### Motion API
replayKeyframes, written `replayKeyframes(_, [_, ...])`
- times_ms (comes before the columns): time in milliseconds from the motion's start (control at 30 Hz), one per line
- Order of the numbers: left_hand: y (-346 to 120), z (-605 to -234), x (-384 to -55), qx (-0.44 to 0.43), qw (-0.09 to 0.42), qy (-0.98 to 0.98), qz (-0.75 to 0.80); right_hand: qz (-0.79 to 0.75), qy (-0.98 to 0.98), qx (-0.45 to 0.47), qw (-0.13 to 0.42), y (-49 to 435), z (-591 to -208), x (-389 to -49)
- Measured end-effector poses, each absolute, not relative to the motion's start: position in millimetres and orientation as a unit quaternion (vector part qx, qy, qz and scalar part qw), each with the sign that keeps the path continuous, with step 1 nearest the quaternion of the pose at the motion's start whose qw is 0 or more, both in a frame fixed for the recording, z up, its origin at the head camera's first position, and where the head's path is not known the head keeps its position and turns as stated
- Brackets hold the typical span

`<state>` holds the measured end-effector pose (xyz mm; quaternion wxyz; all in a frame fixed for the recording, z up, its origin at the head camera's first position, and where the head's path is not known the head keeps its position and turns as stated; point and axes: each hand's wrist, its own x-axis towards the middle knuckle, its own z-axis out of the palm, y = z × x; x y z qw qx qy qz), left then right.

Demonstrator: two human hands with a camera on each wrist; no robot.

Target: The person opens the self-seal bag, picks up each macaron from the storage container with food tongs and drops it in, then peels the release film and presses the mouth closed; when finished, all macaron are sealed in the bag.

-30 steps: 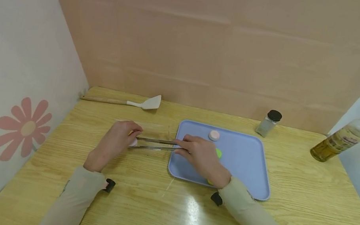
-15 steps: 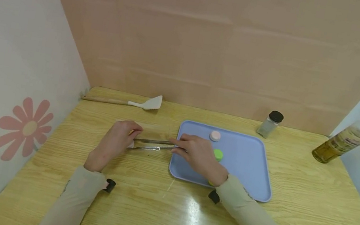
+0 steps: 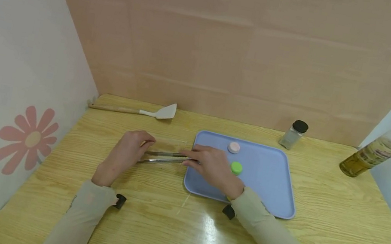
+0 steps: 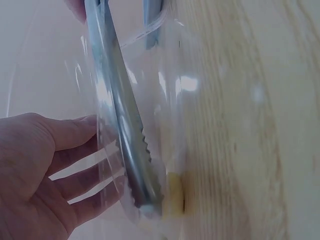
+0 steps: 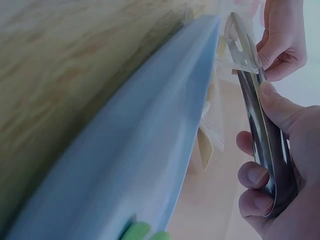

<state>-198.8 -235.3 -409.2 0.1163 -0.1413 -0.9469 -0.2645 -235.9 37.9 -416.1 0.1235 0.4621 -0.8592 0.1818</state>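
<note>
My right hand (image 3: 212,168) grips metal tongs (image 5: 260,120) over the left side of a blue tray (image 3: 266,187). The tongs reach left into a clear plastic container (image 4: 172,107) lying on the table, its mouth towards the tray. My left hand (image 3: 125,151) holds this container, thumb and fingers against its side. Inside, the serrated tong tips stand beside something yellow (image 4: 175,192), seen through the plastic. On the tray lie a pink disc (image 3: 233,147) and a green disc (image 3: 236,168), both macaron-like. A yellow-green one is mostly hidden by the right wrist.
A white spatula (image 3: 166,111) with a wooden handle lies at the back left. Behind the tray stands a small black-capped jar (image 3: 292,135), and farther right a bottle of yellowish oil (image 3: 379,150). Walls border the table (image 3: 161,229) left, back and right.
My right hand has moved slightly left, pushing the tongs deeper into the container. The green disc is now uncovered. A pale pink disc at the tong tips has gone out of sight behind my left hand.
</note>
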Motion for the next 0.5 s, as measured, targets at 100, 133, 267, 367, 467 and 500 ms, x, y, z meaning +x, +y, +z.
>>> replayKeyframes(100, [-235.3, -409.0, -197.9, -0.141, 0.118, -0.947, -0.262, 0.174, -0.859, 0.464, 0.128, 32.4, -416.6, -236.0])
replayKeyframes(133, [-235.2, -409.1, -197.7, -0.142, 0.120, -0.947, -0.262, 0.171, -0.859, 0.465, 0.129, 30.5, -416.8, -235.8])
replayKeyframes(267, [-235.1, -409.8, -197.2, -0.151, 0.131, -0.945, -0.259, 0.161, -0.861, 0.464, 0.129, 24.2, -419.0, -234.6])
replayKeyframes(367, [-235.2, -410.6, -197.9, -0.151, 0.131, -0.945, -0.259, 0.158, -0.864, 0.462, 0.122, 21.6, -419.4, -232.3])
replayKeyframes(467, [-235.4, -410.8, -198.4, -0.151, 0.129, -0.945, -0.260, 0.159, -0.865, 0.460, 0.118, 21.9, -418.5, -230.0])
replayKeyframes(500, [-235.4, -410.9, -198.6, -0.150, 0.129, -0.945, -0.260, 0.158, -0.866, 0.460, 0.118, 22.4, -418.3, -229.5])
